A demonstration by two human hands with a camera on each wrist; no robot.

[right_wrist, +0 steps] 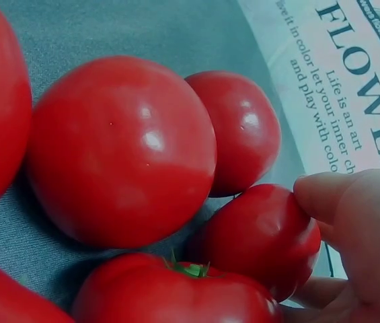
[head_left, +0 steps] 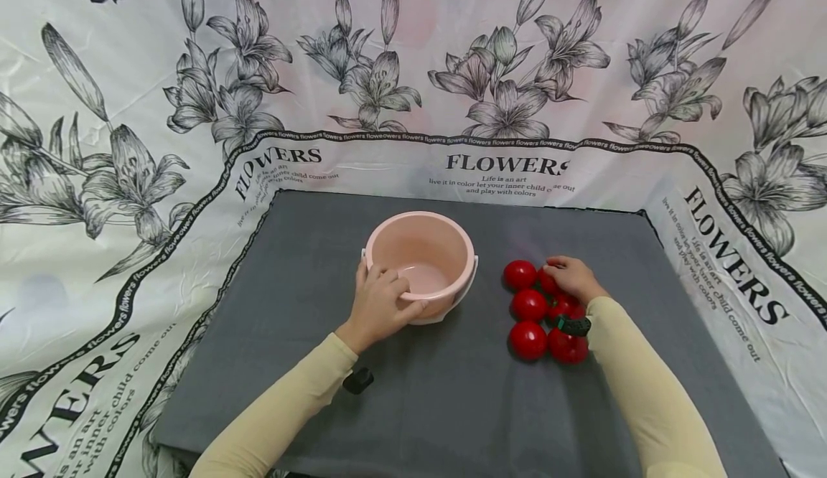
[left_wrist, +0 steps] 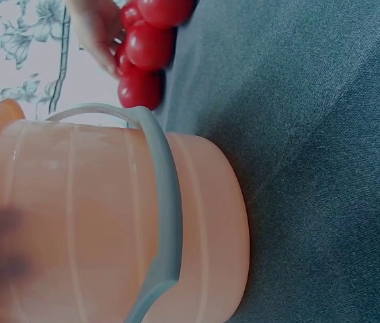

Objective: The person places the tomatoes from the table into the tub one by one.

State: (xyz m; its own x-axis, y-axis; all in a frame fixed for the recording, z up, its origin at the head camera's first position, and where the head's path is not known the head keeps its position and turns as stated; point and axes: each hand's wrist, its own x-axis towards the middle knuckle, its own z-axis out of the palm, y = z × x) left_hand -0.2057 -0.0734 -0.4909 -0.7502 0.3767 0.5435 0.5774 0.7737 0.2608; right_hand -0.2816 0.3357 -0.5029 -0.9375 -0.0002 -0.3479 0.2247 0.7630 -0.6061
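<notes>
A pink bucket [head_left: 420,237] stands upright near the middle of the table. My left hand [head_left: 381,302] grips its near left rim, fingers over the edge inside and thumb outside. The bucket's pale handle [left_wrist: 168,195] hangs down its side in the left wrist view. To the right, several red tomatoes sit in a close cluster, one of them a large tomato [right_wrist: 122,151] beside the hand. At the cluster's far right, my right hand [head_left: 575,277] holds a tomato [right_wrist: 260,242] between thumb and fingers. Another tomato with a green stem [right_wrist: 190,270] lies right beside it.
A dark grey cloth covers the table [head_left: 291,263]. White fabric with printed flowers and lettering [head_left: 504,166] rises behind the table and along both sides. A dark wrist strap [head_left: 573,326] on the right arm overlaps the near tomatoes.
</notes>
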